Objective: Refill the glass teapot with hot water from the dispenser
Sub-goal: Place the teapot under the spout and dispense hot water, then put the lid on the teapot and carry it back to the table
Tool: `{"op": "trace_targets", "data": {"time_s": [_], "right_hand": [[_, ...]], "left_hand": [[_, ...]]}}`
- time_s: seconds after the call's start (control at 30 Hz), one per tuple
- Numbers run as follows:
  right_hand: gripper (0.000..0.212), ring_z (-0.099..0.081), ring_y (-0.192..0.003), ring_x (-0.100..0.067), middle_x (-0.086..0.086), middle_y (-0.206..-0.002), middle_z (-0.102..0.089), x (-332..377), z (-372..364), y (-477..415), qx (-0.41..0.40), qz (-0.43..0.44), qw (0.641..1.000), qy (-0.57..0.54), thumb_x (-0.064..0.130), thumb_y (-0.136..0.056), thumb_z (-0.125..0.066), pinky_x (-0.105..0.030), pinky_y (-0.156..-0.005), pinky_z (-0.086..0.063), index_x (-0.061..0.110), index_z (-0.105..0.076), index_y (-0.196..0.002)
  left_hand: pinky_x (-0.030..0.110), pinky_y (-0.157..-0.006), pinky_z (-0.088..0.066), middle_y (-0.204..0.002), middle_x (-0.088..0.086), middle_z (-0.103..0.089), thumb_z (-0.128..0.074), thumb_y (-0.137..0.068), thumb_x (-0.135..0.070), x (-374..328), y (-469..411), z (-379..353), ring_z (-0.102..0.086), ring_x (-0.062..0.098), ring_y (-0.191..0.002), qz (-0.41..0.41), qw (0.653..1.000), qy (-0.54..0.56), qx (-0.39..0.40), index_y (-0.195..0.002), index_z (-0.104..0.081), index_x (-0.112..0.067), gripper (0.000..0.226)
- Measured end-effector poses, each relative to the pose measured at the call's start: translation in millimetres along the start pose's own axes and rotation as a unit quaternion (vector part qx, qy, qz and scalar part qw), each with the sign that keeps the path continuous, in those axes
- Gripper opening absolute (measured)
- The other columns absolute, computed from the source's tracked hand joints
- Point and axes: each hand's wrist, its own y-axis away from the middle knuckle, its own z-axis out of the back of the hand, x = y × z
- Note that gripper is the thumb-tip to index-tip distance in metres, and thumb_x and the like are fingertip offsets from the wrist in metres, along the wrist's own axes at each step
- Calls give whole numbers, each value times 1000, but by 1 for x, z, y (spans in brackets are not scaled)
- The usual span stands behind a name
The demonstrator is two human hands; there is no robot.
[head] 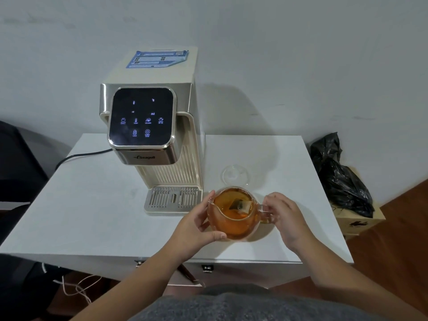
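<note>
The teapot (234,214) sits on the white table (92,205), just to the right of the dispenser's drip tray (172,199) and a little nearer to you than the tray's far edge. It is open on top, with amber tea and a tea bag (239,204) floating inside. Its glass lid (235,175) lies on the table just beyond it, apart from the pot.

Your left hand (196,222) cups the pot's left wall, fingers curved round the far side and thumb pressed along the near lower side, so it has the body of the pot. Your right hand (283,213) is at the handle (262,210) on the pot's right side, fingers curled about it; whether they are fully closed on it, I cannot tell. You hold the pot between both hands, with handle and spout running roughly left to right.

What matters next is direction: the drip tray lies to the left of the pot and slightly farther away, under the dispenser (148,126) head. Your left hand is between the pot and the tray, so it leads and must not bump the tray edge. By my judgement, the move is a short shift left and away, keeping the pot level since it already holds a good deal of tea. The open mouth needs to end up below the outlet, which is hidden under the head.
</note>
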Motion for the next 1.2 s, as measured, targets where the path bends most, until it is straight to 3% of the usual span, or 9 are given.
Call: {"op": "trace_targets", "data": {"time_s": [0.1, 0.2, 0.37, 0.73, 0.9, 1.07, 1.2], "right_hand": [[22, -62, -70, -11, 5, -69, -66, 13, 8, -20, -55, 13, 991, 118, 38, -80, -61, -24, -64, -45, 20, -66, -69], [9, -59, -81, -5, 11, -86, -64, 31, 4, -52, -11, 38, 966, 257, 30, -85, -61, -21, -68, -42, 27, -69, -89], [37, -54, -91, -13, 4, -110, -59, 37, -26, -95, 34, 100, 887, 450, 37, -88, -61, -24, -78, -40, 28, -59, -124], [30, -56, -83, -19, -8, -108, -63, 38, -42, -117, 50, 115, 841, 526, 26, -88, -63, -25, -74, -44, 16, -66, -117], [29, -53, -87, -15, -3, -109, -62, 69, -36, -101, 27, 167, 854, 492, 29, -89, -62, -23, -75, -37, 15, -67, -114], [12, -54, -74, -4, 10, -89, -60, 118, -29, -57, -6, 226, 884, 409, 28, -83, -64, -11, -62, -36, 24, -70, -92], [10, -54, -71, 1, 15, -83, -58, 128, -30, -16, 45, 227, 886, 402, 29, -79, -67, -7, -60, -36, 29, -69, -89]], "left_hand": [[31, -109, -43, -139, -21, -53, -91, -61, -22, -2, 1, 0, -50, 6, -131, 2, 1000, -3, -3, -133, -39, -57, 95], [38, -111, -42, -141, -17, -52, -90, -62, -22, -4, 2, 0, -49, 8, -132, 2, 1000, -8, -4, -137, -37, -52, 96], [36, -111, -41, -139, -21, -52, -89, -67, -20, -3, 3, -1, -48, 6, -132, 6, 1000, -18, -4, -139, -34, -52, 96], [35, -112, -40, -139, -25, -51, -90, -65, -23, -1, 2, 1, -46, 4, -133, 12, 1000, -23, -4, -141, -31, -53, 100], [35, -111, -41, -140, -21, -51, -91, -64, -23, 0, 1, 1, -48, 3, -132, 16, 1000, -18, -2, -146, -32, -46, 104], [38, -111, -41, -141, -16, -52, -89, -66, -13, 1, 2, 2, -49, 5, -131, 16, 1000, -5, 0, -148, -31, -38, 104], [40, -112, -40, -142, -12, -52, -85, -68, -2, 2, 1, 1, -51, 7, -130, 10, 1000, 7, 4, -149, -30, -33, 103]]}}
